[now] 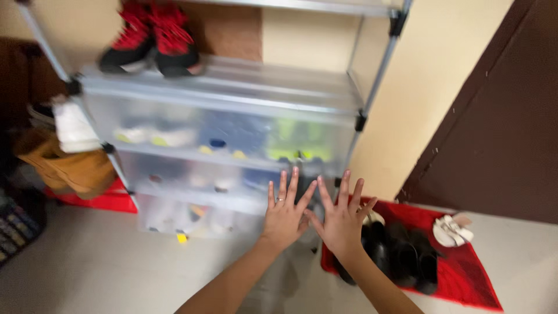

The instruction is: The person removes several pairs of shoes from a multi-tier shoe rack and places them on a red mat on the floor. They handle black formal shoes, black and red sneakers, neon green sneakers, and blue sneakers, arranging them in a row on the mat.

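Observation:
My left hand [285,212] and my right hand [342,216] are stretched out side by side, palms away from me, fingers spread, holding nothing. A ring sits on one finger of the left hand. They hover in front of a metal shoe rack [232,93] covered by a clear plastic sheet, near its lower right corner. A pair of red and black sneakers [152,39] stands on an upper shelf. Blurred shoes show behind the plastic on the lower shelves. Black shoes [401,250] lie on a red mat [465,279] just right of my right hand.
White sandals [452,229] lie at the mat's far edge by a dark brown door [500,128]. A brown bag [72,166] and a white item [72,125] sit left of the rack over a red object [104,200]. The floor is pale tile.

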